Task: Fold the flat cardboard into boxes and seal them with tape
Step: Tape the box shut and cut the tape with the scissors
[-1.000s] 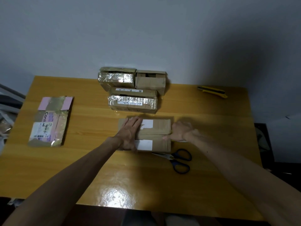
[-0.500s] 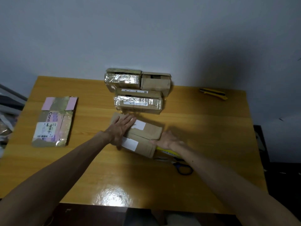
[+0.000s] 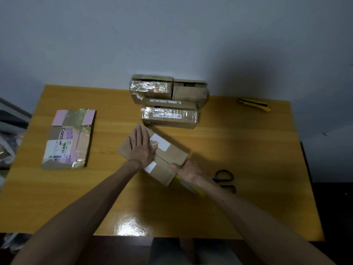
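A brown cardboard box (image 3: 172,155) with white labels lies slanted in the middle of the wooden table (image 3: 248,146). My left hand (image 3: 142,148) presses flat on the box's left half, fingers straight. At the box's near right end is my right hand (image 3: 188,172), thumb on the top edge and fingers curled. A yellow tool (image 3: 191,186) sticks out from under its palm along the wrist, and the hand seems to grip it. A flat taped cardboard piece (image 3: 66,138) with pink flaps lies at the table's left.
Three folded, taped boxes (image 3: 169,104) stand stacked at the back against the wall, close behind the slanted box. Blue-handled scissors (image 3: 224,176) lie just right of my right wrist. A yellow utility knife (image 3: 254,104) rests at the back right.
Both hands have turned the box from square-on to slanted and slid it left. My right hand moved toward me along the box's end, and the yellow tool under it came into view.
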